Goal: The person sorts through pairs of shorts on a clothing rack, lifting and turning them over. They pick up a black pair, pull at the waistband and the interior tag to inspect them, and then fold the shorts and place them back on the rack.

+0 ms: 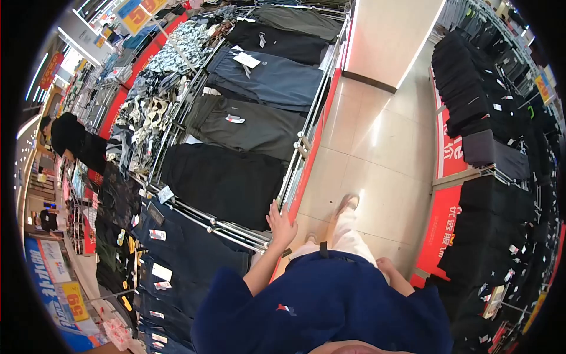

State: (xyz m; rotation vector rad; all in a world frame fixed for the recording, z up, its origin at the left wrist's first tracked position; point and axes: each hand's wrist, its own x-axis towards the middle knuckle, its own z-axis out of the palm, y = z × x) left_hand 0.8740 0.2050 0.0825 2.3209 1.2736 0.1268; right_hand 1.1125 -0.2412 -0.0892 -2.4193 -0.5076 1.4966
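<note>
My left hand (281,226) lies with its fingers spread on the metal rail at the edge of a display stand, holding nothing. Right beside it are folded black trousers (224,180). Beyond these, dark grey-green trousers (253,127) and blue-grey trousers (265,76) with white tags lie in a row. Dark navy trousers (188,248) hang or lie on the nearer side. My right hand (385,265) hangs low by my hip, over the floor; its fingers are too small and partly hidden to make out.
A tiled aisle (371,159) runs ahead beside a pale pillar (389,35). Along its right stands another rack of black trousers (477,230) with red panels (439,230). A person in black (73,138) is at the far left, near patterned clothes (150,112).
</note>
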